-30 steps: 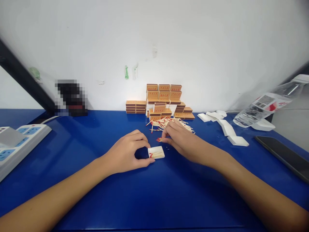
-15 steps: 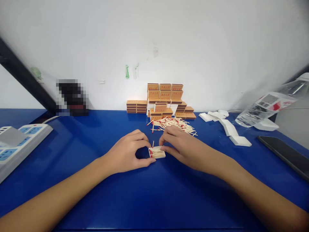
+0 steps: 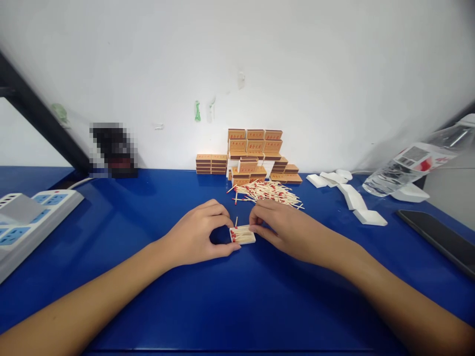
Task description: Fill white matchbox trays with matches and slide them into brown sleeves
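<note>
A small white matchbox tray (image 3: 248, 241) lies on the blue table with several red-headed matches in it. My left hand (image 3: 206, 232) grips the tray's left end between thumb and fingers. At its right end, my right hand (image 3: 272, 225) has thumb and fingertips pinched together over the match ends; what they hold is too small to make out. One loose match (image 3: 236, 222) touches or lies just behind the tray. Behind my right hand spreads a pile of loose matches (image 3: 274, 192).
Stacked matchboxes (image 3: 255, 146) stand against the wall, with a lower stack (image 3: 211, 164) to their left. Empty white trays (image 3: 352, 198), a plastic bottle (image 3: 404, 165) and a phone (image 3: 438, 237) are at the right. A power strip (image 3: 48, 210) lies at the left.
The view has shifted slightly. My right hand's fingertips have moved a little at the tray's right end; my left hand keeps its grip.
</note>
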The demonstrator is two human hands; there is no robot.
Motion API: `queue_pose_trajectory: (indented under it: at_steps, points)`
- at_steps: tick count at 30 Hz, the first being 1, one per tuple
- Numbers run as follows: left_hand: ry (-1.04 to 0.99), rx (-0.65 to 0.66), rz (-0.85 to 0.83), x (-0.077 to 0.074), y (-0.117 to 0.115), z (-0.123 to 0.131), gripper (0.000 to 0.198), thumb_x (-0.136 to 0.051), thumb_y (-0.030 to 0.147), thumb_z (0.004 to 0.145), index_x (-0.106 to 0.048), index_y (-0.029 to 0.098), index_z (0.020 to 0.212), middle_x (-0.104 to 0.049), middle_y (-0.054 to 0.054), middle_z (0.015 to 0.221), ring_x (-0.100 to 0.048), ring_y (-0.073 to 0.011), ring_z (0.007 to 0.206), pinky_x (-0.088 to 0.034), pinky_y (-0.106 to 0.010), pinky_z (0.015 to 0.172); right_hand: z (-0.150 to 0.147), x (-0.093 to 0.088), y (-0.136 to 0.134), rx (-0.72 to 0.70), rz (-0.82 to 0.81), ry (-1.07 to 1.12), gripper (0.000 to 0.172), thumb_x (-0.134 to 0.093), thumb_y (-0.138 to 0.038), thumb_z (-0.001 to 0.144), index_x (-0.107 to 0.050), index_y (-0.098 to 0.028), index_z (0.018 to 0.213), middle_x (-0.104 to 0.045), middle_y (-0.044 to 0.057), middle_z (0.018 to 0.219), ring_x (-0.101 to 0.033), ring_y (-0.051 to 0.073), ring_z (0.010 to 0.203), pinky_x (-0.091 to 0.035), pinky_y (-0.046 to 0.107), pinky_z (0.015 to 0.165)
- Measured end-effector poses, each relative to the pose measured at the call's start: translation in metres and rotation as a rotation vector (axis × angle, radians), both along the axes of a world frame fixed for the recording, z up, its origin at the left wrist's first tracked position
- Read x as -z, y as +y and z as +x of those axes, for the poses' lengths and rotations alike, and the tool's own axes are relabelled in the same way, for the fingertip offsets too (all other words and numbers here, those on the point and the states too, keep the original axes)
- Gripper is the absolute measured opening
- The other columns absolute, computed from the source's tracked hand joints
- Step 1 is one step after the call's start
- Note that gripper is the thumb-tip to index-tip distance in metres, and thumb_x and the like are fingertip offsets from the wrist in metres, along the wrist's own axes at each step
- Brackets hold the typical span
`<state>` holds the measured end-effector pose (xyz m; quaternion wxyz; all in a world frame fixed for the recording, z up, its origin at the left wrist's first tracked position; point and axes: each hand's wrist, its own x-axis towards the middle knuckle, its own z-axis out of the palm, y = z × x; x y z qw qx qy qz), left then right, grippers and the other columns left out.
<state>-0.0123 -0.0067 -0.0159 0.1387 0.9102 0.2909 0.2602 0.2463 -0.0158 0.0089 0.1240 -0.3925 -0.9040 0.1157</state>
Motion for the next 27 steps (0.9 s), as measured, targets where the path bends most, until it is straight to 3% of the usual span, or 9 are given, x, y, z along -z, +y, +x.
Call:
queue_pose_trajectory:
  at_steps: [14,21,27]
  points:
    - [-0.009,0.025,0.023,-0.001,-0.001,0.000,0.025,-0.082,0.039,0.089,-0.076,0.018,0.102,-0.073,-0.008,0.103,-0.065,-0.0246,0.098,-0.057,-0.042,0.089,-0.010,0.010,-0.002,-0.015,-0.038,0.018,0.014,-0.049,-0.019,0.108,-0.059,-0.021,0.097,-0.065,0.007,0.103,-0.062,0.020,0.086,-0.050,0.034,0.076]
    - [-0.001,0.045,0.007,-0.003,-0.002,0.001,0.022,-0.082,0.037,0.089,-0.076,0.021,0.102,-0.074,-0.007,0.105,-0.065,-0.0243,0.101,-0.057,-0.040,0.091,-0.012,0.019,0.012,-0.050,0.053,0.142,0.027,-0.047,-0.012,0.106,-0.066,-0.024,0.120,-0.062,0.009,0.113,-0.061,0.023,0.105,-0.053,0.038,0.089]
    - [0.004,0.034,-0.008,-0.002,-0.003,0.000,0.021,-0.082,0.038,0.089,-0.075,0.021,0.100,-0.074,-0.007,0.106,-0.066,-0.0242,0.101,-0.057,-0.038,0.090,-0.010,0.021,0.025,-0.127,-0.028,0.161,0.021,-0.051,-0.015,0.107,-0.071,-0.022,0.103,-0.060,0.008,0.108,-0.059,0.022,0.104,-0.050,0.037,0.091]
